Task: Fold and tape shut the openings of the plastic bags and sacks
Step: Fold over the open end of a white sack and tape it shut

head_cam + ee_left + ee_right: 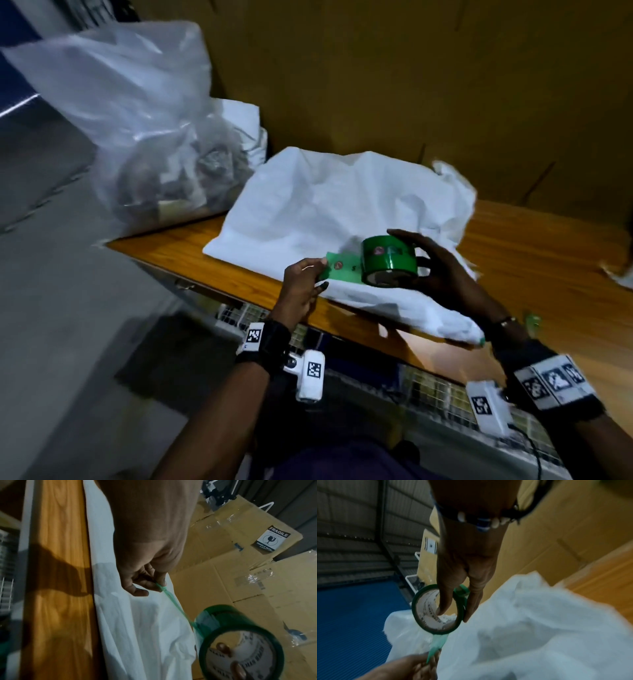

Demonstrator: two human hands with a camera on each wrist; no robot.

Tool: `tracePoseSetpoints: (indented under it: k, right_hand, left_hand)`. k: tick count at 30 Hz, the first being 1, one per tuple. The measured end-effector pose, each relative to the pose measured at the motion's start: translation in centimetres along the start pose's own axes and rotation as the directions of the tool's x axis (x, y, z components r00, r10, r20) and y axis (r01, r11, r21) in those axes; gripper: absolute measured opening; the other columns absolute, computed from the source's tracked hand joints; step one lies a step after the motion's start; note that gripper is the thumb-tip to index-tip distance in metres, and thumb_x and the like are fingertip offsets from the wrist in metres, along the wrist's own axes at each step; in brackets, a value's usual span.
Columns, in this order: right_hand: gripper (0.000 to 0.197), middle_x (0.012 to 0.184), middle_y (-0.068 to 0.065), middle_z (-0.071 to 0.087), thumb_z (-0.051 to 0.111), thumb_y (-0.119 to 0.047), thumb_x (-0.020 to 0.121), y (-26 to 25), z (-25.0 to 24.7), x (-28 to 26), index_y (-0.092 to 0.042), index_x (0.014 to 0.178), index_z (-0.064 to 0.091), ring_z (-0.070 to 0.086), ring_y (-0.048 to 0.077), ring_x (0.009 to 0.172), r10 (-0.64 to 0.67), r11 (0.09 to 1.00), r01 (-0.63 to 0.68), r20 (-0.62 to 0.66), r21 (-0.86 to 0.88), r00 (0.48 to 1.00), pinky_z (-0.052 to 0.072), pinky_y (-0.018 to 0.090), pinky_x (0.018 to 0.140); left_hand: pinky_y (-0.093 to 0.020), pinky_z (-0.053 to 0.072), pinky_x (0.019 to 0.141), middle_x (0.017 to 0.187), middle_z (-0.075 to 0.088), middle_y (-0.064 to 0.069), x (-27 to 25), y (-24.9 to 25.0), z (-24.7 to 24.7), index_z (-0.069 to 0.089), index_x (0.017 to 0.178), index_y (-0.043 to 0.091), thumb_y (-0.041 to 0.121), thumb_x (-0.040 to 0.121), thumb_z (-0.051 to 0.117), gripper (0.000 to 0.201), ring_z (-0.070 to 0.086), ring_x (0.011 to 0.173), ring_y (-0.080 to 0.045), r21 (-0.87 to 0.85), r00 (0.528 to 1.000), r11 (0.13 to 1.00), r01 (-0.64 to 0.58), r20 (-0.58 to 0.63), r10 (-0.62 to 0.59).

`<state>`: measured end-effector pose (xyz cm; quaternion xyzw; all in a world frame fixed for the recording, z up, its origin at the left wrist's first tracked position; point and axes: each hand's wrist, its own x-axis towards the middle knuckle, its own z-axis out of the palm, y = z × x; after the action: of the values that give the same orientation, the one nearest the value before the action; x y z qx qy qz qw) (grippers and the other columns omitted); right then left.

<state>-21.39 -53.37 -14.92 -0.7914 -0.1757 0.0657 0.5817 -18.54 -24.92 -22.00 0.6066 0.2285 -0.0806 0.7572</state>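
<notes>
Cardboard boxes (445, 85) are stacked behind a wooden table (191, 257), and one of them is marked with a black-and-white FRAGILE label (272, 539) in the left wrist view. A grey floor is seen at nine o'clock of the table in the head view.

On the table a white sack (329, 209) is laid flat and creased, its near edge lying along the table's front edge. At ten o'clock of the sack, a clear plastic bag (137, 130) is stood upright near the table's far left corner, with dark contents dimly seen through it; what they are cannot be told.

A green tape roll (388, 265) is held just above the near part of the sack. It is gripped by the right hand (442, 274), with the thumb hooked inside the printed cardboard core and the other fingers laid over the outer face, as shown in the right wrist view. A short strip of tape (342, 269) is drawn out from the roll toward nine o'clock and is stretched taut over the sack. The free end of the strip is pinched between the thumb and fingers of the left hand (303, 286), at the sack's near left edge. The two hands are kept apart, joined only by the strip.

Marker-tagged bands and small white cameras are worn on both wrists.
</notes>
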Motion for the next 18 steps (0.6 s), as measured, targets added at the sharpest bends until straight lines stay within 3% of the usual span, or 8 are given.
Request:
tracePoseSetpoints:
  k: [3, 6, 7, 11, 14, 16, 18]
  right_hand:
    - [0.079, 0.144, 0.000, 0.055, 0.088, -0.023, 0.081, 0.8, 5.5, 3.5, -0.032, 0.151, 0.053, 0.062, 0.014, 0.129, -0.018, 1.000, 0.018, -0.018, 0.015, 1.000, 0.059, 0.037, 0.100]
    - [0.076, 0.140, 0.001, 0.057, 0.085, -0.029, 0.083, 1.0, 11.3, 7.1, -0.038, 0.150, 0.052, 0.062, 0.017, 0.129, -0.065, 0.998, 0.066, -0.030, 0.024, 0.997, 0.058, 0.036, 0.100]
    - [0.076, 0.135, 0.001, 0.058, 0.084, -0.028, 0.085, 1.2, 13.0, 8.3, -0.038, 0.152, 0.051, 0.062, 0.017, 0.127, -0.075, 0.997, 0.075, -0.031, -0.001, 0.997, 0.058, 0.036, 0.101]
    - [0.078, 0.110, -0.003, 0.049, 0.080, -0.034, 0.093, 1.7, 17.6, 12.4, -0.047, 0.158, 0.039, 0.059, 0.018, 0.098, -0.060, 0.946, 0.066, 0.029, -0.317, 0.998, 0.056, 0.038, 0.090]
    - [0.081, 0.111, -0.006, 0.038, 0.076, -0.033, 0.095, 1.0, 20.2, 14.9, -0.057, 0.157, 0.030, 0.053, 0.015, 0.086, 0.047, 0.833, 0.023, 0.112, -0.553, 0.993, 0.040, 0.016, 0.071]
    - [0.081, 0.110, -0.005, 0.034, 0.075, -0.030, 0.095, 0.6, 21.7, 16.5, -0.052, 0.159, 0.031, 0.046, 0.016, 0.091, 0.051, 0.788, 0.050, 0.145, -0.614, 0.988, 0.037, 0.020, 0.073]
    - [0.076, 0.109, -0.005, 0.031, 0.072, -0.034, 0.096, 0.5, 22.9, 18.0, -0.048, 0.160, 0.033, 0.042, 0.019, 0.097, 0.072, 0.758, 0.058, 0.172, -0.650, 0.982, 0.042, 0.027, 0.079]
  left_hand:
    - [-0.034, 0.062, 0.063, 0.080, 0.077, -0.008, 2.6, 1.0, -5.2, 0.072, 0.082, 0.012, 0.014, 0.094, 0.077, 0.013, 0.074, 0.077, -0.023, 0.241, 0.968, 0.950, -0.201, -0.103, 0.231]
    - [-0.011, 0.049, 0.060, 0.075, 0.071, 0.003, 5.1, 3.4, -11.1, 0.071, 0.079, 0.014, 0.015, 0.093, 0.078, 0.016, 0.067, 0.073, -0.007, 0.534, 0.873, 0.781, -0.325, -0.148, 0.465]
    - [-0.009, 0.045, 0.059, 0.074, 0.068, 0.005, 6.0, 4.2, -13.4, 0.070, 0.080, 0.015, 0.015, 0.093, 0.077, 0.015, 0.064, 0.071, -0.004, 0.588, 0.839, 0.734, -0.341, -0.163, 0.520]
    - [-0.030, 0.049, 0.066, 0.079, 0.070, 0.001, 10.9, 7.5, -22.7, 0.068, 0.083, 0.015, 0.010, 0.093, 0.076, 0.013, 0.065, 0.075, -0.020, 0.664, 0.747, 0.659, -0.353, -0.224, 0.626]
    - [-0.031, 0.050, 0.069, 0.083, 0.073, -0.004, 14.6, 9.0, -27.3, 0.070, 0.087, 0.010, 0.012, 0.093, 0.077, 0.009, 0.067, 0.077, -0.021, 0.691, 0.766, 0.643, -0.331, -0.202, 0.611]
    - [-0.033, 0.052, 0.070, 0.084, 0.074, -0.006, 17.0, 8.9, -29.3, 0.070, 0.087, 0.012, 0.016, 0.094, 0.077, 0.010, 0.067, 0.077, -0.020, 0.669, 0.798, 0.672, -0.318, -0.194, 0.571]
    - [-0.036, 0.055, 0.072, 0.083, 0.074, -0.004, 18.8, 8.5, -30.5, 0.069, 0.085, 0.015, 0.017, 0.094, 0.077, 0.011, 0.066, 0.076, -0.019, 0.644, 0.831, 0.703, -0.301, -0.186, 0.525]
